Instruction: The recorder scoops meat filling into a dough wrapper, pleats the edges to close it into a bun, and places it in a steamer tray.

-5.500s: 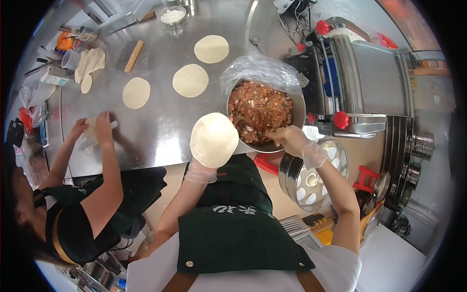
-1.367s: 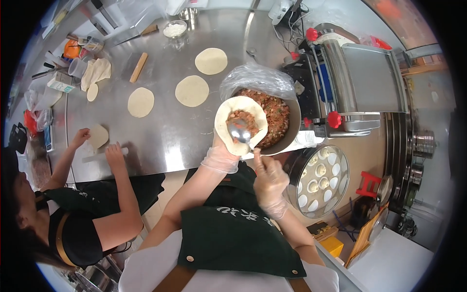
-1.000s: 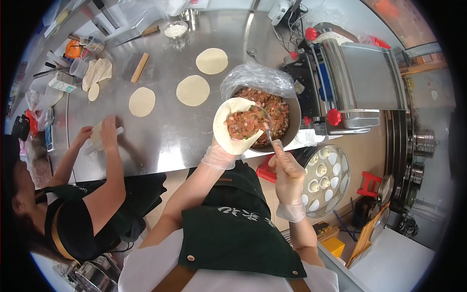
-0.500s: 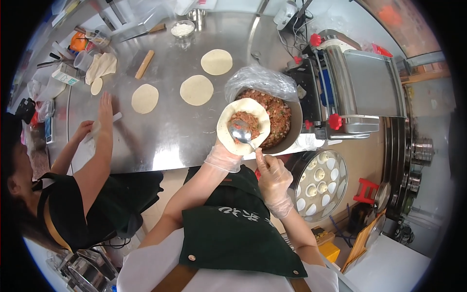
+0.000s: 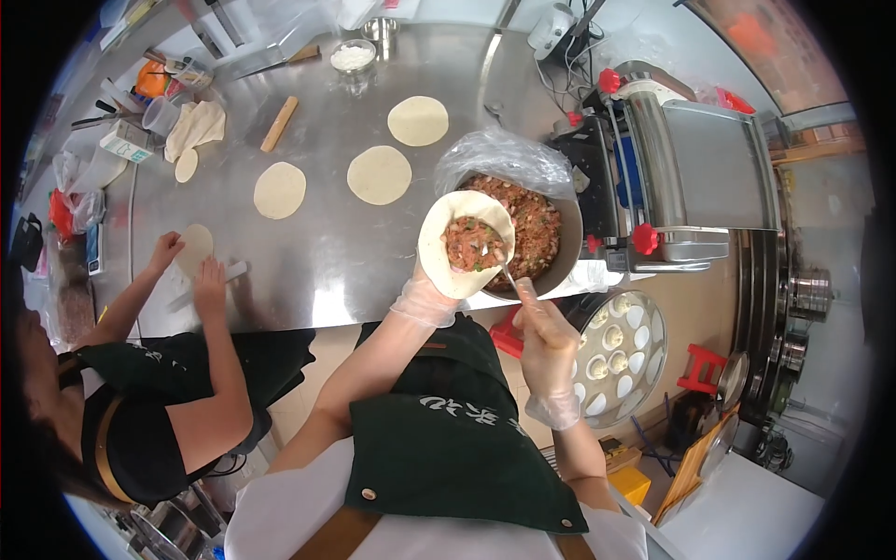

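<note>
My gloved left hand (image 5: 431, 291) cradles a round dough wrapper (image 5: 439, 229) with a mound of meat filling (image 5: 471, 241) in it, over the front left of the metal bowl (image 5: 569, 224) of filling. My gloved right hand (image 5: 546, 331) grips a spoon (image 5: 507, 277) whose tip is at the right side of that mound, largely hidden by filling. Crumpled clear plastic (image 5: 504, 154) lies over the bowl's back rim. Three dough rounds (image 5: 378, 173) lie flat on the steel table (image 5: 327, 261) to the left and behind.
A co-worker (image 5: 215, 401) handles dough at the left beside a wooden rolling pin (image 5: 278, 121) and cluttered containers (image 5: 159, 112). A roller machine (image 5: 691, 163) stands at right, a round tray of liners and buns (image 5: 616, 359) below it, red stools (image 5: 698, 369) beneath.
Filling now sits in the wrapper, which was bare earlier. In the last half second my right hand rose slightly rightward and the spoon's back left the mound's top. The co-worker's right hand moved down.
</note>
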The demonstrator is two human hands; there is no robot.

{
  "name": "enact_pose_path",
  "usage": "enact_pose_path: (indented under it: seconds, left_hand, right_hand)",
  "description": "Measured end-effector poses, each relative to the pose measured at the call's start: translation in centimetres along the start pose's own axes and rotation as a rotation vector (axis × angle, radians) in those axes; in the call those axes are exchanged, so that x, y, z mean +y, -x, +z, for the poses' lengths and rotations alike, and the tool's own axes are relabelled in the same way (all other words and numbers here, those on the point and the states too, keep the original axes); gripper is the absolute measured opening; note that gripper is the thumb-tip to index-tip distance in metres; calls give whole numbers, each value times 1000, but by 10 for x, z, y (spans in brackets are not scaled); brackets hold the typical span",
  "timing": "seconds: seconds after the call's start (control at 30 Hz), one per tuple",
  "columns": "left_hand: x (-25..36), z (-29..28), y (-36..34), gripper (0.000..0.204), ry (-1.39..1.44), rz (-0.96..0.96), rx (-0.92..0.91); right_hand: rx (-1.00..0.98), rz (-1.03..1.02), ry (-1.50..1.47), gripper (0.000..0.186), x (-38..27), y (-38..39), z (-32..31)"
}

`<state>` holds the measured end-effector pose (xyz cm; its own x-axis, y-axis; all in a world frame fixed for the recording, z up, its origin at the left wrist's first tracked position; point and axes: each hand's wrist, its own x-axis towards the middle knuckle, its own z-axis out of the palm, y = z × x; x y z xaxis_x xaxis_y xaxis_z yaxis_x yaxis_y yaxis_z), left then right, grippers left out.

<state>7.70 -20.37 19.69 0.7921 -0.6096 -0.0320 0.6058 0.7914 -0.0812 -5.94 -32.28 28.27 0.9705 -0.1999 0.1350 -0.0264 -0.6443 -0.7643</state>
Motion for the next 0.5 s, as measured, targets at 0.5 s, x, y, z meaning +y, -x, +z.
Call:
enact_pose_path:
  seconds: [0.5]
  left_hand:
    - [-4,3,-4,52,-639,244,-93]
  right_hand:
    - [203,-311,568,54,10,1,39]
